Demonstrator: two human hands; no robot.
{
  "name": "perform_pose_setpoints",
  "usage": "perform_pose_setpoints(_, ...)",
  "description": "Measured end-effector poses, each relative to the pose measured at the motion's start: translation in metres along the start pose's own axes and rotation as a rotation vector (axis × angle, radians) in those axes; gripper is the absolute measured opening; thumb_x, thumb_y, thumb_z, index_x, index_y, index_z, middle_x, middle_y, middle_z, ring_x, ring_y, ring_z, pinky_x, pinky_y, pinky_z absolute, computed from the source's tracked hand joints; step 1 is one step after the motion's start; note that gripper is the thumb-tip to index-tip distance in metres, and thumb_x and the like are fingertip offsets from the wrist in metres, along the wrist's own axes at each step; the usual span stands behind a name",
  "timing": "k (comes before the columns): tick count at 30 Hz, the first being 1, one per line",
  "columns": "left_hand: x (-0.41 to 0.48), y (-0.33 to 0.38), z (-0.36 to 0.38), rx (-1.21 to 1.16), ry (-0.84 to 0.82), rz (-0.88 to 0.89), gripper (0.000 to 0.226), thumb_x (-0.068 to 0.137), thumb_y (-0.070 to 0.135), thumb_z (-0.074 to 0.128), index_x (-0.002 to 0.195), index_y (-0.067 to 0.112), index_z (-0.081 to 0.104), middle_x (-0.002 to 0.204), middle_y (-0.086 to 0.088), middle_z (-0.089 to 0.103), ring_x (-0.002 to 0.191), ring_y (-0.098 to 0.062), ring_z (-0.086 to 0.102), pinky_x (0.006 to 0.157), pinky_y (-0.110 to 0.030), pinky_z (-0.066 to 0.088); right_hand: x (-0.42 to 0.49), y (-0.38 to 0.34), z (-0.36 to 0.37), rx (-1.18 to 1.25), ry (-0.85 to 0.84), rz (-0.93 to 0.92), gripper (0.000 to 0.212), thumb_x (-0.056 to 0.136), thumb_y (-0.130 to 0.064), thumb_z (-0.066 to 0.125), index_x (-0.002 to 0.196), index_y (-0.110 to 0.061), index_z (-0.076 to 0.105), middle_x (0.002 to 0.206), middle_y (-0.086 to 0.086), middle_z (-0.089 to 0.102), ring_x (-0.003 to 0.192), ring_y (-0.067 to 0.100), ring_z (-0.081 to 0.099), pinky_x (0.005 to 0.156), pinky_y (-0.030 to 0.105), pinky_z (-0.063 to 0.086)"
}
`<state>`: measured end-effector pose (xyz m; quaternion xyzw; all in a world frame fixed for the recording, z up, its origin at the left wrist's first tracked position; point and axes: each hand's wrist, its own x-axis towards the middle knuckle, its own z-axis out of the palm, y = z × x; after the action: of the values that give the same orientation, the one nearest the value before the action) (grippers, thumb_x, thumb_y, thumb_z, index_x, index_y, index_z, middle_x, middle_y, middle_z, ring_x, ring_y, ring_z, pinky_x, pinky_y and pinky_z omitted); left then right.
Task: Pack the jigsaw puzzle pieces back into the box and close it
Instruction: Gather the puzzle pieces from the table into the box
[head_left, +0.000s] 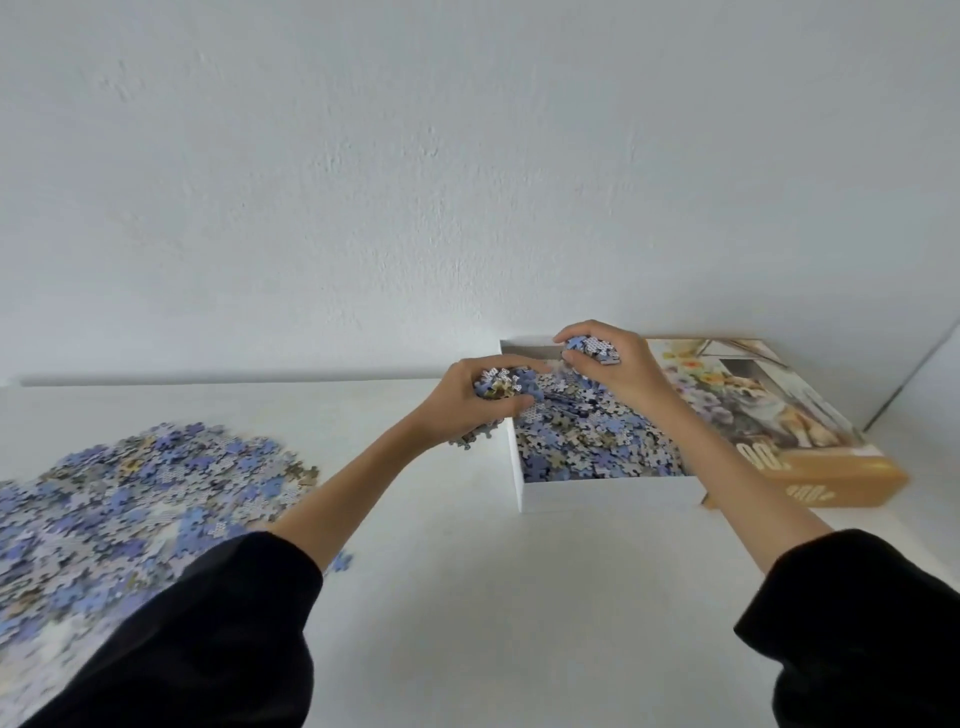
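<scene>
Now we have 2 handfuls: left hand (470, 397) and right hand (610, 364) curl round pieces (501, 387) over the box (597, 493). Let's release low inside the walls. A pile (135, 493) waits left; the lid (769, 415) sits right.

One wide-angle view looks from the person's head, forward and a little down across the white table (467, 597) toward the far wall (467, 182), which fills the upper half. It sits close: both sleeves (208, 639) enter at the near edge, and the box (608, 496) lies far right.
</scene>
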<state>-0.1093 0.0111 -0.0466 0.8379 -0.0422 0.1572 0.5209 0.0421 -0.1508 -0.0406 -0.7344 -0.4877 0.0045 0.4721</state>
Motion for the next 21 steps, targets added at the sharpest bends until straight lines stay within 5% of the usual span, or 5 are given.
perform_pose_setpoints(4,0.031,0.007,0.027,-0.002,-0.05,0.074,0.032,0.083,0.009,0.067,0.114,0.018,0.064,0.11,0.006,0.066,0.104,-0.006,0.062,0.095,-0.024,0.046,0.011,0.029,-0.016,-0.04,0.005,0.036,0.019,0.082,-0.037,0.061,0.098,-0.027,0.065,0.103,-0.018,0.064,0.102,0.003,0.059,0.092,0.022,0.042)
perform_pose_setpoints(11,0.07,-0.015,0.067,0.165,-0.109,0.104,0.035,0.081,0.028,0.068,0.116,0.024,0.063,0.106,0.006,0.068,0.095,-0.011,0.064,0.092,-0.036,0.05,0.022,0.061,-0.026,0.003,-0.079,0.146,0.016,0.087,-0.026,0.058,0.103,-0.022,0.061,0.104,-0.014,0.06,0.094,-0.01,0.053,0.087,0.021,0.038)
perform_pose_setpoints(15,0.071,-0.034,0.073,0.488,-0.234,0.138,0.042,0.08,0.04,0.069,0.119,0.026,0.061,0.106,0.003,0.06,0.092,-0.009,0.054,0.079,-0.023,0.043,0.016,0.078,-0.025,-0.031,-0.115,0.221,0.024,0.088,-0.027,0.058,0.112,-0.021,0.059,0.103,-0.017,0.06,0.091,-0.018,0.05,0.105,0.039,0.029)
perform_pose_setpoints(19,0.065,-0.043,0.071,0.63,-0.197,0.248,0.041,0.08,0.053,0.058,0.11,0.027,0.065,0.108,0.002,0.056,0.099,-0.012,0.049,0.084,-0.031,0.041,0.013,0.082,-0.024,0.006,-0.1,0.232,0.017,0.088,-0.019,0.059,0.105,-0.02,0.062,0.103,-0.004,0.067,0.082,-0.014,0.055,0.093,0.013,0.039)
perform_pose_setpoints(21,0.063,-0.043,0.072,0.592,-0.17,0.249,0.038,0.083,0.05,0.054,0.107,0.024,0.067,0.106,0.001,0.058,0.1,-0.013,0.05,0.087,-0.034,0.041,0.012,0.081,-0.023,0.011,-0.076,0.228,0.013,0.088,-0.019,0.059,0.1,-0.021,0.064,0.1,-0.006,0.067,0.083,-0.011,0.057,0.093,0.018,0.042)
